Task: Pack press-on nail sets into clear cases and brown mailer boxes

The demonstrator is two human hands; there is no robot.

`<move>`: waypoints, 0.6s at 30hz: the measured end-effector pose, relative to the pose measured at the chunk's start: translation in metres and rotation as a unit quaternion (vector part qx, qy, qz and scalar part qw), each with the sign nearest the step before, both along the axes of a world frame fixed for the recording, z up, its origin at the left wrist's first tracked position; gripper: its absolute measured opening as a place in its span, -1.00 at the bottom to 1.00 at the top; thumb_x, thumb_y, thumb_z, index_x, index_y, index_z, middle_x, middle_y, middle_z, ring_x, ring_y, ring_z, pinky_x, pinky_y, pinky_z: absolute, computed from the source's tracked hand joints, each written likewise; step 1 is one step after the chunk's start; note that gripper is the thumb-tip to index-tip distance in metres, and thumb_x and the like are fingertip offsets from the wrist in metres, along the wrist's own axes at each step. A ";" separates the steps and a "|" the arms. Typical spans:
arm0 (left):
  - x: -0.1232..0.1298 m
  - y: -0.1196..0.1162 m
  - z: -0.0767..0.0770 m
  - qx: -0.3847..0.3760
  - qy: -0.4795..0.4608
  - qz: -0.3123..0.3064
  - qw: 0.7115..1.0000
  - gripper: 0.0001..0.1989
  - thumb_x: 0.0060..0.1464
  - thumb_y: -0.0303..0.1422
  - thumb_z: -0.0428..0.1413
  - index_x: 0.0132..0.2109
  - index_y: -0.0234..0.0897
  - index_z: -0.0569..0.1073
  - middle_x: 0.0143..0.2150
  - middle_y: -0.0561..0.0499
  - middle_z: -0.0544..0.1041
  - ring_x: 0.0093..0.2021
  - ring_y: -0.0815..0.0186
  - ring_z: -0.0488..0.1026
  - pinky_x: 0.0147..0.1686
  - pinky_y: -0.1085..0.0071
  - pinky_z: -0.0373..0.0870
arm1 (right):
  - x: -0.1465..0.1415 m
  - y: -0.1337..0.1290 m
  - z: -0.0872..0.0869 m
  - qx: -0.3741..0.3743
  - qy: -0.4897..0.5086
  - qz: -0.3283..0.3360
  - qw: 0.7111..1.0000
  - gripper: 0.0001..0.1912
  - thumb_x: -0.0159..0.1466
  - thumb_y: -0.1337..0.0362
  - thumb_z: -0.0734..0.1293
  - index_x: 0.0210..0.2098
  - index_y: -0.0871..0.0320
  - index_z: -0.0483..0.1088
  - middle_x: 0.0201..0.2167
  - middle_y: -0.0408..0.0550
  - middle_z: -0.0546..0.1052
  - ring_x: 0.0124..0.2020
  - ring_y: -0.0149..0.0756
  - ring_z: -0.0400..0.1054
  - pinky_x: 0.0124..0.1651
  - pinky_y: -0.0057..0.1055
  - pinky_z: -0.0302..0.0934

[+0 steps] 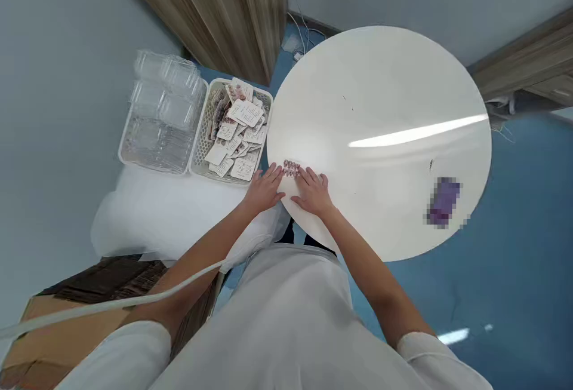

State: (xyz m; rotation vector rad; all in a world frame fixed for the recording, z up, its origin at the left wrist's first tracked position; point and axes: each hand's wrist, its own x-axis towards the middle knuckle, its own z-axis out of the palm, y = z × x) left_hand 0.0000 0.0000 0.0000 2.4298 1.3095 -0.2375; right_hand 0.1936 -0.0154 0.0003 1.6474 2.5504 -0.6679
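Near the left edge of the white round table lies a small set of press-on nails [291, 168], shiny pinkish-brown ovals in two rows. My left hand [265, 189] is at its left end, fingers stretched out and fingertips touching or almost touching it. From the other side my right hand [314, 192] reaches the right end with fingers extended and the thumb apart. Both hands rest low over the table edge, and neither is wrapped round anything. Whether the nails sit on a clear backing is too small to tell.
Left of the table stands a white basket [196, 160] heaped with labelled cards [246, 113]. Beside it, another white basket [122, 150] holds stacked clear plastic trays [168, 88]. A blurred purple object [443, 202] lies on the table [380, 79] at right. A cardboard box [62, 336] is lower left.
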 end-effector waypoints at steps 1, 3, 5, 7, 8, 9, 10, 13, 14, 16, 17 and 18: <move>0.000 0.000 0.000 -0.002 0.000 0.000 1.000 -0.37 0.13 -0.17 -0.19 0.26 -0.38 -0.11 0.28 -0.15 -0.04 0.28 0.08 -0.23 0.12 0.06 -0.13 | 0.001 0.000 0.000 -0.004 -0.004 0.002 1.000 -0.35 0.17 -0.03 0.13 0.15 0.20 0.05 0.25 0.12 -0.03 0.23 -0.01 -0.22 0.10 0.03 -0.30; 0.001 0.000 0.001 -0.005 -0.004 0.002 1.000 -0.37 0.13 -0.17 -0.19 0.26 -0.38 -0.11 0.28 -0.16 -0.04 0.28 0.08 -0.22 0.12 0.08 -0.12 | 0.002 0.001 0.001 -0.010 -0.009 0.006 1.000 -0.36 0.17 -0.02 0.13 0.15 0.20 0.05 0.25 0.13 -0.03 0.24 0.01 -0.23 0.10 0.03 -0.29; 0.002 -0.001 0.002 -0.004 -0.011 0.006 1.000 -0.37 0.13 -0.18 -0.18 0.26 -0.37 -0.10 0.28 -0.16 -0.04 0.28 0.09 -0.21 0.12 0.09 -0.12 | 0.002 0.002 0.002 -0.014 -0.010 0.009 1.000 -0.36 0.17 -0.01 0.14 0.15 0.20 0.05 0.25 0.13 -0.04 0.24 0.01 -0.23 0.10 0.02 -0.28; 0.003 -0.001 0.003 -0.002 -0.020 0.011 1.000 -0.37 0.12 -0.18 -0.16 0.26 -0.37 -0.09 0.28 -0.17 -0.03 0.28 0.08 -0.19 0.12 0.10 -0.10 | 0.003 0.002 0.003 -0.016 -0.006 0.010 1.000 -0.37 0.17 0.00 0.14 0.15 0.19 0.05 0.25 0.13 -0.04 0.24 0.00 -0.22 0.09 0.00 -0.27; 0.003 -0.001 0.004 0.000 -0.025 0.014 1.000 -0.37 0.11 -0.19 -0.15 0.26 -0.37 -0.08 0.28 -0.18 -0.02 0.28 0.08 -0.18 0.12 0.11 -0.09 | 0.003 0.002 0.004 -0.014 -0.001 0.010 1.000 -0.37 0.17 0.01 0.15 0.15 0.19 0.04 0.25 0.13 -0.04 0.24 -0.01 -0.22 0.09 0.00 -0.27; 0.003 -0.001 0.005 0.001 -0.030 0.018 0.999 -0.38 0.11 -0.19 -0.14 0.25 -0.37 -0.07 0.27 -0.18 -0.01 0.28 0.08 -0.17 0.12 0.11 -0.09 | 0.003 0.001 0.005 -0.012 0.005 0.009 1.000 -0.38 0.18 0.01 0.15 0.15 0.19 0.04 0.25 0.13 -0.04 0.24 -0.02 -0.21 0.10 -0.01 -0.27; 0.003 -0.002 0.005 0.003 -0.035 0.022 0.999 -0.38 0.11 -0.20 -0.14 0.25 -0.38 -0.05 0.27 -0.18 0.00 0.28 0.09 -0.16 0.12 0.11 -0.09 | 0.003 0.000 0.006 -0.008 0.011 0.007 1.000 -0.38 0.18 0.02 0.15 0.15 0.19 0.04 0.25 0.13 -0.03 0.24 -0.02 -0.20 0.10 -0.02 -0.27; 0.002 -0.005 0.008 0.008 -0.051 0.034 0.998 -0.41 0.11 -0.22 -0.14 0.24 -0.39 0.00 0.26 -0.20 0.02 0.27 0.09 -0.14 0.12 0.11 -0.09 | 0.007 -0.007 0.009 0.003 0.027 -0.006 1.000 -0.39 0.18 0.02 0.15 0.14 0.18 0.05 0.24 0.14 -0.01 0.23 -0.04 -0.18 0.09 -0.04 -0.26; 0.002 -0.007 0.008 0.010 -0.055 0.040 0.998 -0.42 0.11 -0.23 -0.14 0.23 -0.40 0.02 0.26 -0.20 0.03 0.27 0.09 -0.13 0.12 0.11 -0.09 | 0.009 -0.010 0.010 0.007 0.031 -0.012 0.999 -0.40 0.18 0.02 0.15 0.14 0.18 0.06 0.24 0.14 -0.01 0.23 -0.04 -0.17 0.09 -0.05 -0.26; 0.002 -0.013 0.010 0.012 -0.063 0.055 0.996 -0.44 0.11 -0.24 -0.14 0.22 -0.41 0.05 0.25 -0.21 0.04 0.26 0.08 -0.11 0.12 0.10 -0.09 | 0.015 -0.017 0.012 0.011 0.036 -0.024 0.999 -0.42 0.19 0.03 0.15 0.13 0.17 0.07 0.23 0.13 0.01 0.23 -0.06 -0.15 0.09 -0.07 -0.25; 0.003 -0.016 0.011 0.014 -0.067 0.065 0.996 -0.45 0.11 -0.25 -0.13 0.21 -0.41 0.07 0.25 -0.21 0.05 0.26 0.08 -0.10 0.12 0.10 -0.10 | 0.019 -0.021 0.013 0.012 0.038 -0.028 0.999 -0.43 0.19 0.03 0.15 0.13 0.16 0.07 0.23 0.12 0.02 0.23 -0.06 -0.13 0.09 -0.08 -0.25; 0.004 -0.020 0.013 0.015 -0.069 0.075 0.995 -0.46 0.11 -0.26 -0.13 0.20 -0.41 0.09 0.25 -0.21 0.07 0.26 0.07 -0.09 0.12 0.10 -0.09 | 0.023 -0.026 0.014 0.013 0.041 -0.032 0.999 -0.44 0.19 0.04 0.15 0.12 0.15 0.08 0.23 0.11 0.03 0.22 -0.07 -0.12 0.09 -0.08 -0.24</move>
